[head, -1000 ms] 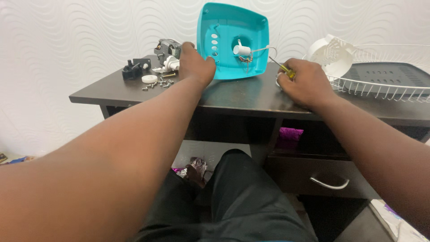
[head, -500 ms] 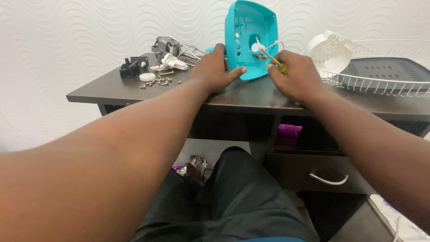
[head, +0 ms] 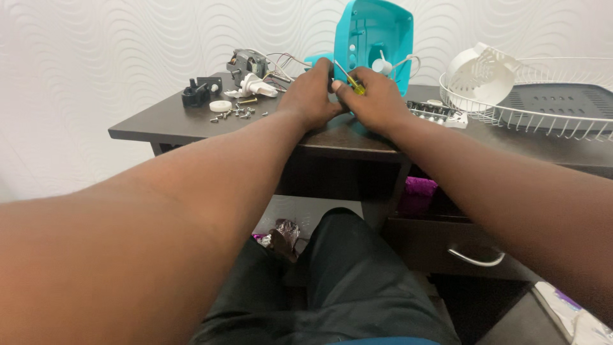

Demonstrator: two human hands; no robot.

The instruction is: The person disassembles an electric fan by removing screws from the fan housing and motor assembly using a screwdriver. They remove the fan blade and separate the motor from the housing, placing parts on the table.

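Dark desk: both hands steady teal housing (right holds screwdriver).

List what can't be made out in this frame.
Head view only:
- screwdriver tip: hidden behind left hand and right hand.
- teal housing lower edge: covered by both hands.
- loose screws: too small to count.
- wire guard: cut by right edge.
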